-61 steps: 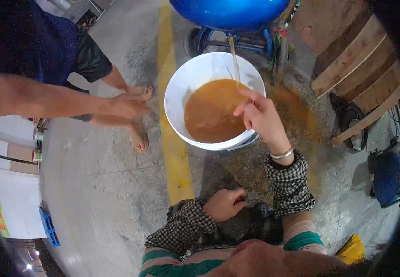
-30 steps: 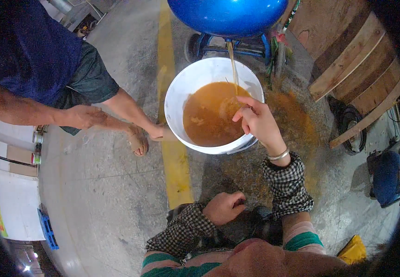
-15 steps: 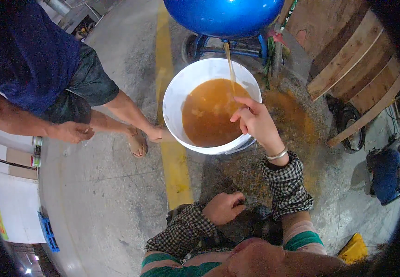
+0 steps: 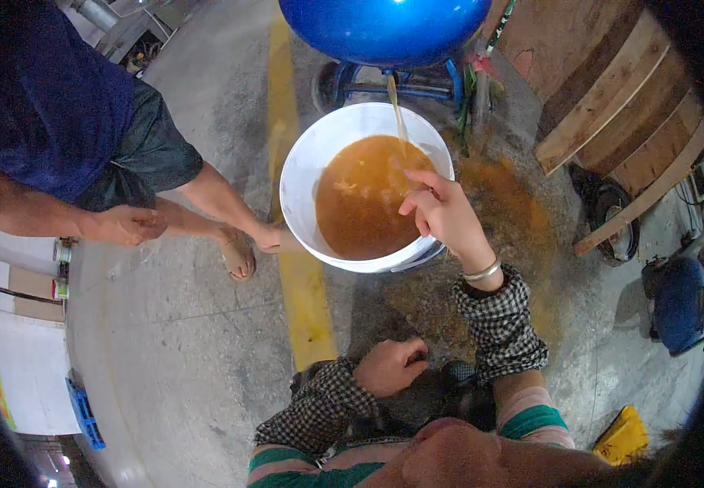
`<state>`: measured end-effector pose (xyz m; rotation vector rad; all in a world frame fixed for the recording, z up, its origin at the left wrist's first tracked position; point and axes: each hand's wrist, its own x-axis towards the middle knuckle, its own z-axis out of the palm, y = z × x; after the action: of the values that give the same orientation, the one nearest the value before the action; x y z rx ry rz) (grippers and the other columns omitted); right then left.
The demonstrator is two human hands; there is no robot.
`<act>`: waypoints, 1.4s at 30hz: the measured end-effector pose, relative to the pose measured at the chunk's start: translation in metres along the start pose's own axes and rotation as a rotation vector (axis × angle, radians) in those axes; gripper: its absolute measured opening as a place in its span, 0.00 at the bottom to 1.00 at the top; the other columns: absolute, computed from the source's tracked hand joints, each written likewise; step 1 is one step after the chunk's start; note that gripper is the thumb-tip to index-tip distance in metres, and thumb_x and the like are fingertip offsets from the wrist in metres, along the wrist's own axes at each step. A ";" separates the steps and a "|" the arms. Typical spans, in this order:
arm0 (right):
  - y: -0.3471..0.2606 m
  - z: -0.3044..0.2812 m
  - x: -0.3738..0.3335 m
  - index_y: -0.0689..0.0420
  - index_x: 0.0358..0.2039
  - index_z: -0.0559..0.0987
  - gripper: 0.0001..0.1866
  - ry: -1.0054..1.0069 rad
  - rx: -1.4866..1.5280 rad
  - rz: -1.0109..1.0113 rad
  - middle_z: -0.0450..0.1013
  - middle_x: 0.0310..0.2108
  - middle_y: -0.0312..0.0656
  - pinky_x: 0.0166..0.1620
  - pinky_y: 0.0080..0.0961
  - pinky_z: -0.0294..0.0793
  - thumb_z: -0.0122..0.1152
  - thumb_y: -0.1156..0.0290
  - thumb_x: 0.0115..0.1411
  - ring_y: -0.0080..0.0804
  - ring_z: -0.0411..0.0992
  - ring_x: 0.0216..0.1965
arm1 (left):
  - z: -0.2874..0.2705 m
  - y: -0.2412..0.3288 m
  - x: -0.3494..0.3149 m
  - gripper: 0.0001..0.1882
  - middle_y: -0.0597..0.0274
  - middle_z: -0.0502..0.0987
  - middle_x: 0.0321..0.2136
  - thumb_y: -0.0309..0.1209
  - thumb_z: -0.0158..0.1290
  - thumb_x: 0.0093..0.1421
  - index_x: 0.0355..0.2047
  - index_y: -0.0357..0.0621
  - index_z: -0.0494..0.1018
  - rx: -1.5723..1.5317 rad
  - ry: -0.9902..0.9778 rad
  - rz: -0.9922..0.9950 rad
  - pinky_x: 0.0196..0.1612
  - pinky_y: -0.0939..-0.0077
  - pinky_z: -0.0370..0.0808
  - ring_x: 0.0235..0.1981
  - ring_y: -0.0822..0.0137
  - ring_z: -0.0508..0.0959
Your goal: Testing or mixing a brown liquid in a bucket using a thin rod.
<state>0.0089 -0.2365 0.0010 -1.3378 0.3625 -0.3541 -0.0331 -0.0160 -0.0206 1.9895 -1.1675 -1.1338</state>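
Observation:
A white bucket point(image 4: 299, 220) stands on the floor in front of me, partly filled with cloudy orange-brown liquid point(image 4: 360, 207). A thin brownish stream point(image 4: 397, 114) runs down into it from beneath a shiny blue rounded tank point(image 4: 384, 32). Over the bucket's right side hangs my right hand point(image 4: 447, 218), index finger reaching toward the stream and the other fingers loosely bent and apart. I see nothing held in it. My left hand point(image 4: 390, 368) is close to my body, below the bucket, with its fingers curled in and no object showing.
To the left another person point(image 4: 51, 106) in dark clothes and sandals stands beside the bucket. A yellow stripe point(image 4: 303, 301) runs along the concrete floor. Wooden boards point(image 4: 612, 106) lean at the right, near a black wheel point(image 4: 616, 220) and a blue seat point(image 4: 681, 305). Orange-brown wet stains surround the bucket's right side.
The view has shifted slightly, so the bucket and tank appear a little farther left and the tank higher. My hands keep nearly the same pose, and the liquid still streams in.

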 end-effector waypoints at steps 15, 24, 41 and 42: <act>0.006 -0.001 0.009 0.66 0.46 0.68 0.21 0.090 -0.253 -0.230 0.72 0.22 0.47 0.28 0.24 0.70 0.42 0.76 0.49 0.33 0.70 0.20 | 0.003 0.008 0.011 0.14 0.56 0.74 0.23 0.33 0.53 0.53 0.38 0.39 0.68 0.082 -0.104 -0.186 0.28 0.74 0.71 0.23 0.68 0.74; 0.010 0.008 0.006 0.62 0.38 0.73 0.16 0.227 -0.331 -0.352 0.70 0.25 0.56 0.33 0.38 0.69 0.45 0.73 0.49 0.52 0.70 0.28 | 0.016 0.015 0.025 0.14 0.50 0.75 0.28 0.31 0.52 0.53 0.38 0.37 0.68 0.097 -0.182 -0.333 0.32 0.72 0.71 0.29 0.63 0.76; 0.004 0.011 0.000 0.65 0.28 0.71 0.11 0.154 -0.201 -0.305 0.69 0.21 0.59 0.30 0.43 0.68 0.43 0.71 0.51 0.56 0.69 0.26 | 0.029 -0.034 0.039 0.14 0.48 0.74 0.31 0.36 0.50 0.54 0.36 0.39 0.70 0.050 -0.228 -0.345 0.35 0.64 0.70 0.35 0.52 0.74; 0.002 0.011 0.000 0.65 0.28 0.71 0.11 0.145 -0.199 -0.315 0.69 0.21 0.59 0.30 0.43 0.68 0.43 0.71 0.51 0.56 0.69 0.26 | 0.028 -0.035 0.039 0.13 0.52 0.74 0.32 0.35 0.49 0.55 0.37 0.39 0.70 0.089 -0.241 -0.360 0.36 0.68 0.70 0.33 0.59 0.74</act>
<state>0.0143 -0.2266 0.0013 -1.5732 0.3126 -0.6951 -0.0334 -0.0358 -0.0765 2.2397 -1.0115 -1.5621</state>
